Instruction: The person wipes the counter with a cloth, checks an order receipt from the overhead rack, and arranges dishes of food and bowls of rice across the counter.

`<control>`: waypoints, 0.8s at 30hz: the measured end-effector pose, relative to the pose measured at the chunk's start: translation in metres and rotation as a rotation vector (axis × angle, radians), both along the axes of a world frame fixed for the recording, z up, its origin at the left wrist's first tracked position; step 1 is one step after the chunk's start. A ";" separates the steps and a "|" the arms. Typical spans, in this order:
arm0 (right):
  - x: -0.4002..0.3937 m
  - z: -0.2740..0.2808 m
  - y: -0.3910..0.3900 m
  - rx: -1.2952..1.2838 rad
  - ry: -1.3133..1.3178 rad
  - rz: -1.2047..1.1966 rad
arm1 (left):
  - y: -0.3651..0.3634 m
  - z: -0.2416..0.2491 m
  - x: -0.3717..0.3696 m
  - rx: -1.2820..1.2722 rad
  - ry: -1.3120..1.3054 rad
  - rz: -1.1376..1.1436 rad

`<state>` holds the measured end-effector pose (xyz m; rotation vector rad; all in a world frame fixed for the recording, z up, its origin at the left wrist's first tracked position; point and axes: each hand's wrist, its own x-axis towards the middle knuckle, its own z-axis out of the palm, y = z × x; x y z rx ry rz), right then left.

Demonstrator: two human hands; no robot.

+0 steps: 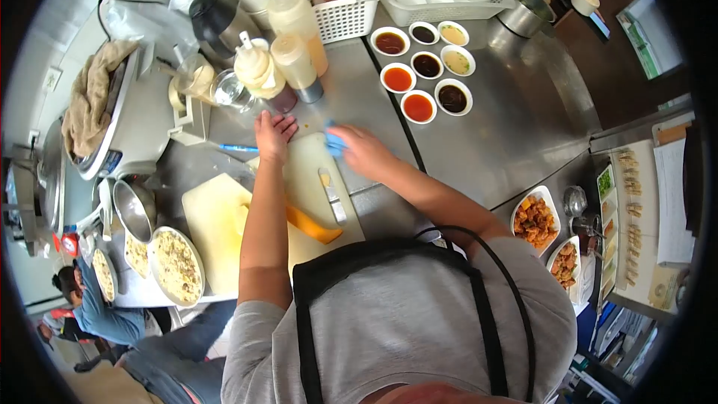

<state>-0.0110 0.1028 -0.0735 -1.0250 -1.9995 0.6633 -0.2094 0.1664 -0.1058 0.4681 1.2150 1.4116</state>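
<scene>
My right hand [364,154] is closed on a blue cloth [334,142] at the far edge of a white cutting board [303,155]. My left hand [274,136] lies at the board's upper left, fingers stretched out and holding nothing, just below the squeeze bottles [292,58]. A knife [333,196] with a light blade lies on the board between my forearms. Nearer my body, an orange curved object [313,226] is partly covered by my left arm. A second, yellowish board [213,228] lies to the left of that arm.
Several small white bowls of sauce [417,108] stand on the steel counter at the right. White baskets [348,21] line the back. Fried food fills white dishes [535,218] at the right. Plates of pale food [176,265] and a metal bowl [134,209] sit left. Other people are nearby.
</scene>
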 end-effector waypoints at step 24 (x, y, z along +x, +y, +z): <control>0.056 -0.030 -0.088 0.187 -0.166 0.135 | 0.003 -0.006 -0.003 0.021 0.013 -0.003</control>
